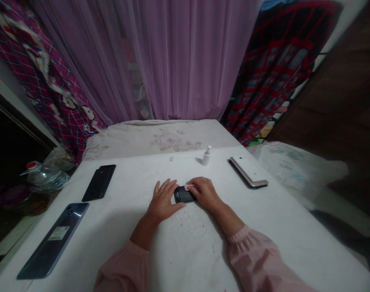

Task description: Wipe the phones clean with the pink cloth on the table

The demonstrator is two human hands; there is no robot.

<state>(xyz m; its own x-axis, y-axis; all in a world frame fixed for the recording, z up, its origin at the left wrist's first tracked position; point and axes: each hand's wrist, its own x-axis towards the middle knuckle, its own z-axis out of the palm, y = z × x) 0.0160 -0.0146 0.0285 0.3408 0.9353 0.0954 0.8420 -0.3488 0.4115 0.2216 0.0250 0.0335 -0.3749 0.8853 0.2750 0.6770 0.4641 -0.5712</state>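
A small black mobile phone (185, 195) lies flat on the white-covered table between my hands. My left hand (163, 202) steadies its left end, thumb along the near edge and index finger at the far edge, the other fingers fanned out. Pinched in the fingers of my right hand (205, 192) is a small pale pink piece (189, 187), pressed against the phone's upper face. My right fingers hide the phone's right end and part of that piece. Small reddish crumbs are scattered on the cloth near my wrists.
A white spray bottle (207, 156) stands beyond my right hand, with a small pale square (171, 159) to its left. Stacked phones (248, 171) lie at the right. On the left are a black phone (99, 182) and a blue-grey phone (55, 241). Purple curtains (191, 61) hang behind.
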